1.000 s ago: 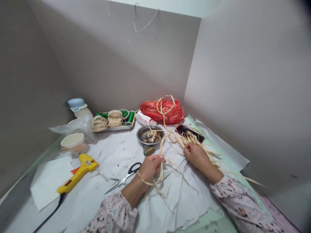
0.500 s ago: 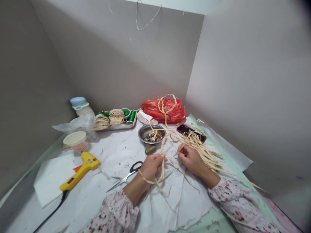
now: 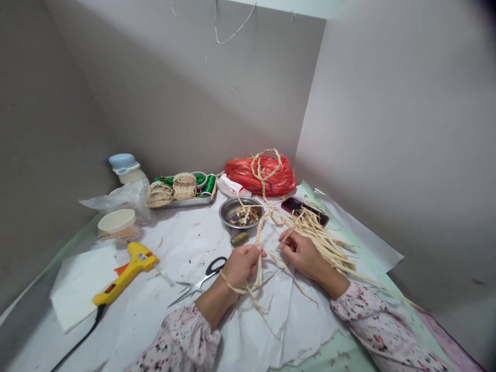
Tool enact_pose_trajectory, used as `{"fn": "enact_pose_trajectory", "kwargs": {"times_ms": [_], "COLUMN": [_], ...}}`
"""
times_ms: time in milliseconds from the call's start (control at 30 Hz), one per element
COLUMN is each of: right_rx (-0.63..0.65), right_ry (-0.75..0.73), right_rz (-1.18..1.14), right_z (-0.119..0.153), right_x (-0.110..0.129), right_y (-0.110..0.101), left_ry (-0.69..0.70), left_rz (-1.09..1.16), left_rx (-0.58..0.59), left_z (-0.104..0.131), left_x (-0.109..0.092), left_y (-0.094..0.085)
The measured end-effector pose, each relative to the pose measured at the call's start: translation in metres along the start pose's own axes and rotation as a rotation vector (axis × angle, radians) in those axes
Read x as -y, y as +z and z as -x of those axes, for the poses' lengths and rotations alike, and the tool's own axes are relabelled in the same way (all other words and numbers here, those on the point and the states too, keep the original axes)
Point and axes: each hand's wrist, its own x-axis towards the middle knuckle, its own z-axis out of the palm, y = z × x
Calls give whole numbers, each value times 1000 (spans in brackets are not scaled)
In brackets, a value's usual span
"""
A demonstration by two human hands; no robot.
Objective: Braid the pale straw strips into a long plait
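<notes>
My left hand point(image 3: 242, 263) pinches the lower end of a braided straw cord point(image 3: 262, 225), with loose strands hanging below it and one lying across the wrist. From there the braid runs up past the bowl and loops over the red plastic bag point(image 3: 240, 178). My right hand point(image 3: 300, 250) is closed on a thin straw strand, its fingertips a short way right of the braid's end. Beyond that hand lies a bundle of loose straw strands point(image 3: 325, 237), partly over a phone point(image 3: 294, 205).
A metal bowl point(image 3: 225, 217) of scraps, a small thread spool point(image 3: 240, 238) and scissors point(image 3: 199, 284) lie near my left hand. Farther left are a yellow glue gun point(image 3: 126, 279), a paper cup point(image 3: 116, 221) and a tray point(image 3: 186, 202) of woven pieces and green thread. Grey panels enclose the table.
My right hand's fingers have shifted slightly, and a strand now shows sticking up from them. My left hand keeps its grip on the braid. The view has moved a little.
</notes>
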Motion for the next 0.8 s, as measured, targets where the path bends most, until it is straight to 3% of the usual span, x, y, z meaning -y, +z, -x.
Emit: {"fn": "enact_pose_trajectory", "kwargs": {"times_ms": [533, 800], "right_rx": [7, 42], "right_ry": [-129, -100], "right_rz": [90, 50], "right_z": [1, 3], "right_x": [8, 8], "right_y": [-2, -1], "left_ry": [-3, -1], "left_rz": [16, 10], "left_rx": [6, 15], "left_z": [-1, -1], "left_x": [2, 2], "left_y": [-1, -1]}}
